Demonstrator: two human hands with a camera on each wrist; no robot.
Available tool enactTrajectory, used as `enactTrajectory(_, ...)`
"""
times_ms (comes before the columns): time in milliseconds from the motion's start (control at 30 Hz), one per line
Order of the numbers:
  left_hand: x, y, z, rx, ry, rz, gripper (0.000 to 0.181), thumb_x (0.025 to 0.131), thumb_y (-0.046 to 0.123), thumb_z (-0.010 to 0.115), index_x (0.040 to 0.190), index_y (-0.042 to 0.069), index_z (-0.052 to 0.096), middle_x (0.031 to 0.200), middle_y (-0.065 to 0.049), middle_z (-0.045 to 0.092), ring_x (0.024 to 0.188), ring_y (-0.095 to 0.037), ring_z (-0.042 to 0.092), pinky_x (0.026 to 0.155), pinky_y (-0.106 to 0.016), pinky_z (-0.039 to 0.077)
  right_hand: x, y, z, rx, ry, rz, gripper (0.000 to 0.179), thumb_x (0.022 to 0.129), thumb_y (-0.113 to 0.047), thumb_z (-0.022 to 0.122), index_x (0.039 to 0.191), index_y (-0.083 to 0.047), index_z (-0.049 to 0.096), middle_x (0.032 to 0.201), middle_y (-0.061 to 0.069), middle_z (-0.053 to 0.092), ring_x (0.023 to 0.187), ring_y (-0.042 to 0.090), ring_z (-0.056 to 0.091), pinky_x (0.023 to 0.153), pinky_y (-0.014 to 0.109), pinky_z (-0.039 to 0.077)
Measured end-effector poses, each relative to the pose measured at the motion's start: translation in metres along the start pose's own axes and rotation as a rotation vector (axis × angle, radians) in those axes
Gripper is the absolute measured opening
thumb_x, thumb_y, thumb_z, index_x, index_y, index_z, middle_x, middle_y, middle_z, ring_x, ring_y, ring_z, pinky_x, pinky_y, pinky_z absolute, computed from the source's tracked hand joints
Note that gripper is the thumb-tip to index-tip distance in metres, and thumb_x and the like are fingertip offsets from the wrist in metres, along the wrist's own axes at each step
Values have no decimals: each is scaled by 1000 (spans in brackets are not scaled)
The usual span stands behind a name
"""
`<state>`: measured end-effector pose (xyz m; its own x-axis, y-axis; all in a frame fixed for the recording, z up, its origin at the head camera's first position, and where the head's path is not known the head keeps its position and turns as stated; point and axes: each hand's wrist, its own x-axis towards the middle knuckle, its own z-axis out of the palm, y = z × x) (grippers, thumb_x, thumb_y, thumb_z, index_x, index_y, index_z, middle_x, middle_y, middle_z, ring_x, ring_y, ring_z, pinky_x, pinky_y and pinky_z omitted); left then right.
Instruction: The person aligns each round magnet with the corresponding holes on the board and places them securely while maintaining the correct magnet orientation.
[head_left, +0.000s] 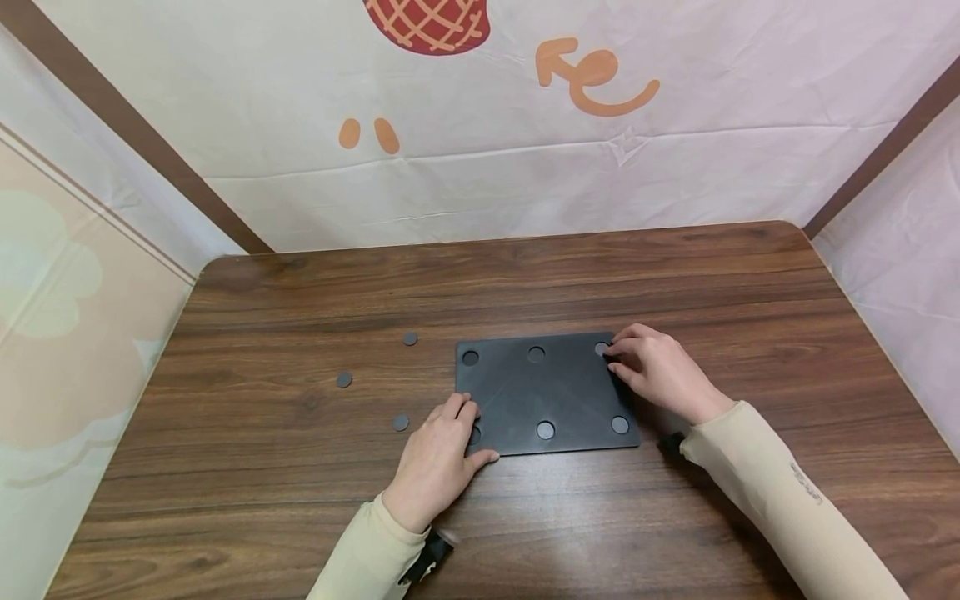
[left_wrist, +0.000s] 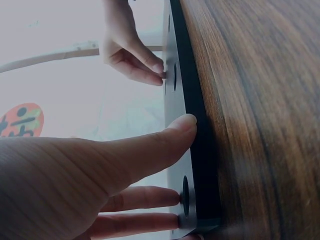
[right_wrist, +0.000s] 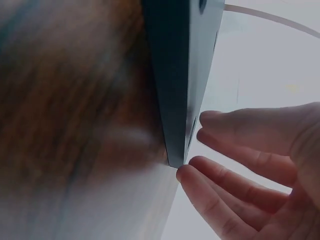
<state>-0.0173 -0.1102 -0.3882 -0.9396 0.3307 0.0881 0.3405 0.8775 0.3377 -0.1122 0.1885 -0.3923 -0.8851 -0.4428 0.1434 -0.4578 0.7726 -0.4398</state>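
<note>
A thin dark rectangular plate (head_left: 551,387) with round recesses lies flat on the table. My left hand (head_left: 437,457) rests over its near left corner. In the left wrist view the thumb (left_wrist: 172,134) lies on the front edge, while straight fingers (left_wrist: 145,198) touch the top face beside a recess. At the far right corner is my right hand (head_left: 660,371), its fingertips right at a small grey disc (head_left: 602,348) in the recess there. Thumb and index tips come close together over the plate in the right wrist view, and other fingertips (right_wrist: 184,172) reach the plate's corner.
Three loose dark discs (head_left: 410,338) lie on the wooden table (head_left: 285,467) left of the plate. The near middle recess (head_left: 545,430) and near right recess (head_left: 620,425) show light grey discs. Printed fabric (head_left: 480,200) hangs along the table's far edge.
</note>
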Motion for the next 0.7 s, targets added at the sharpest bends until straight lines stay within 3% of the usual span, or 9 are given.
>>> enactTrajectory(700,0,0,2,14,35,17,48,72,30,84,104,1,63,114,-17,60,98,-31,64,79,-41,54,-24,-10,2,1,-34,-64,34,84,-24,74,113,-6,70,125,16,56,97,25,65,81,42,54)
